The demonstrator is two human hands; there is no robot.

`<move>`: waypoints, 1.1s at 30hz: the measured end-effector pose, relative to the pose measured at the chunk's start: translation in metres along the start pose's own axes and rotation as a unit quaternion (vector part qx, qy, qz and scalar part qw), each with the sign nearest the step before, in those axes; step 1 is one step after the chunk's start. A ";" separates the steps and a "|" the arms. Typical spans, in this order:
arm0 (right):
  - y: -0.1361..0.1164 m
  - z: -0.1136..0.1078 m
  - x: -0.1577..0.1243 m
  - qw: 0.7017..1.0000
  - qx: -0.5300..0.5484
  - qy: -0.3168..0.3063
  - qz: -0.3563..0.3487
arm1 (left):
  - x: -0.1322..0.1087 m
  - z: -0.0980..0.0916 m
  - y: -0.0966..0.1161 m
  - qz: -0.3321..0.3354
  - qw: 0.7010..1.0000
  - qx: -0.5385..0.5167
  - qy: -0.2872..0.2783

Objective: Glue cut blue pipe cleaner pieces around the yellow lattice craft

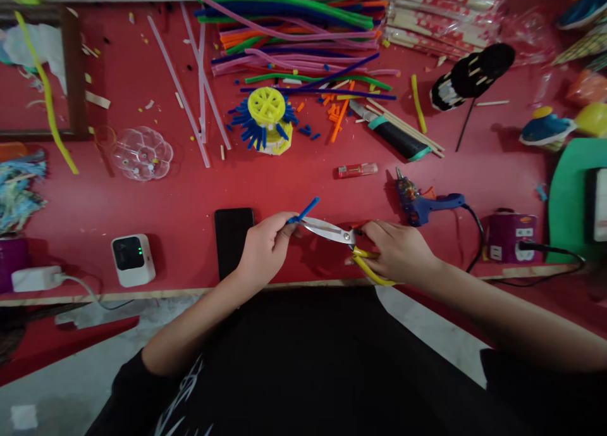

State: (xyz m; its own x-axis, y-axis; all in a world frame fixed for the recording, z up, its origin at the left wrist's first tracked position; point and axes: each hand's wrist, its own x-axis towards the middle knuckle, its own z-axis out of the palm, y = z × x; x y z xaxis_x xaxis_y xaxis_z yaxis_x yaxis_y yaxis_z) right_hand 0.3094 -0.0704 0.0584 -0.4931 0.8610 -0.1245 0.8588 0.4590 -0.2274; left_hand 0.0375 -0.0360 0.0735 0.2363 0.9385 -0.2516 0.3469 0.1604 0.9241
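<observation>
My left hand [266,245] pinches a short blue pipe cleaner [309,209], one end of which sticks out up and to the right. Fingers of my right hand [397,247] are wrapped round the yellow handles of a pair of scissors [329,230]. The blades point left and their tips meet the blue piece at my left fingertips; whether they are cutting it I cannot tell. Beyond my hands stands a yellow wheel-topped model [267,107] ringed with short blue pipe cleaner pieces. A black phone [231,236] lies beside my left hand.
A blue glue gun [420,202] with its cord, a red lighter [356,170] and a utility knife [398,137] lie beyond my right hand. Bundled coloured pipe cleaners [294,34] cover the back. A clear flower-shaped dish [143,153] and a white device [133,260] are at left.
</observation>
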 end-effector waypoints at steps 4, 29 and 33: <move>0.002 0.000 0.000 1.000 -0.016 -0.003 0.005 | 0.000 0.000 0.000 -0.015 1.000 -0.018 -0.004; -0.005 -0.012 0.019 0.997 -0.014 0.004 -0.070 | 0.000 -0.016 -0.011 -0.099 0.975 -0.186 0.065; -0.001 -0.038 0.066 0.989 -0.009 0.066 -0.135 | 0.003 -0.014 -0.012 -0.118 0.954 -0.261 0.089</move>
State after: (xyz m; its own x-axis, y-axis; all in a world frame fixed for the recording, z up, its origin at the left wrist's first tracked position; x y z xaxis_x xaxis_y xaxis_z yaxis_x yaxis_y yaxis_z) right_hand 0.2814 -0.0051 0.0873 -0.6834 0.7272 0.0651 0.7016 0.6788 -0.2170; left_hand 0.0218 -0.0308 0.0659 0.0345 0.8869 -0.4607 -0.1392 0.4607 0.8765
